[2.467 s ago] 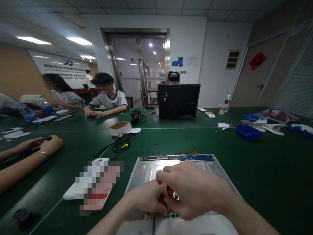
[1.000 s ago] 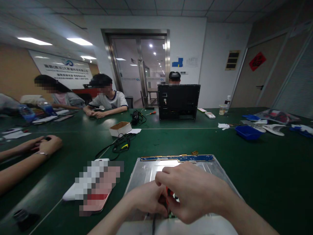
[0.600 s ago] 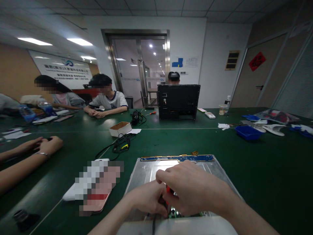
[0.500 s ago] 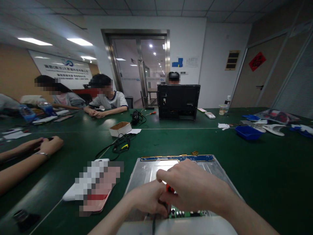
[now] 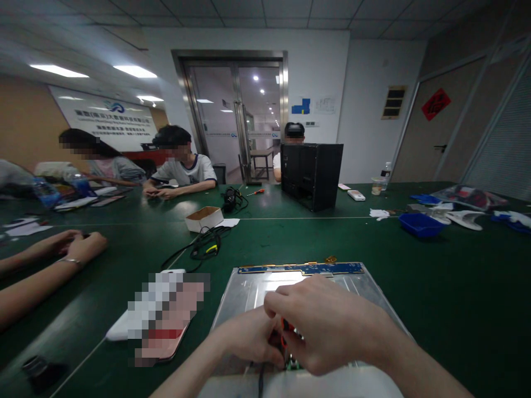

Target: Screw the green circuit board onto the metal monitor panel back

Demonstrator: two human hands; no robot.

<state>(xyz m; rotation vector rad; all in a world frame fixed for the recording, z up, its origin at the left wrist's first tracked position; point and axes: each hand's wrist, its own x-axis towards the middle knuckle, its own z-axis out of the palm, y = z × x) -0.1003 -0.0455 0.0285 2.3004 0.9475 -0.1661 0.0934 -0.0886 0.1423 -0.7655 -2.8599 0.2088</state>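
Note:
A flat silver metal panel (image 5: 249, 290) with a blue circuit strip (image 5: 301, 268) along its far edge lies on the green table in front of me. My right hand (image 5: 327, 323) is closed round a small red-and-black tool, probably a screwdriver (image 5: 284, 327), held over the panel's near edge. My left hand (image 5: 249, 337) is curled beside it, fingers pressed against the tool's lower part. A sliver of green circuit board (image 5: 290, 365) shows under my hands.
A phone-like object (image 5: 160, 318) lies left of the panel, black cables (image 5: 205, 246) and a small cardboard box (image 5: 203, 216) beyond. Another person's forearms (image 5: 45, 260) rest at left. A black computer case (image 5: 312, 174) and a blue tray (image 5: 420, 223) stand farther off. People sit across the table.
My hands stay on the tool with small shifts, now covering more of the green board. The black computer case across the table has been turned and moved slightly right.

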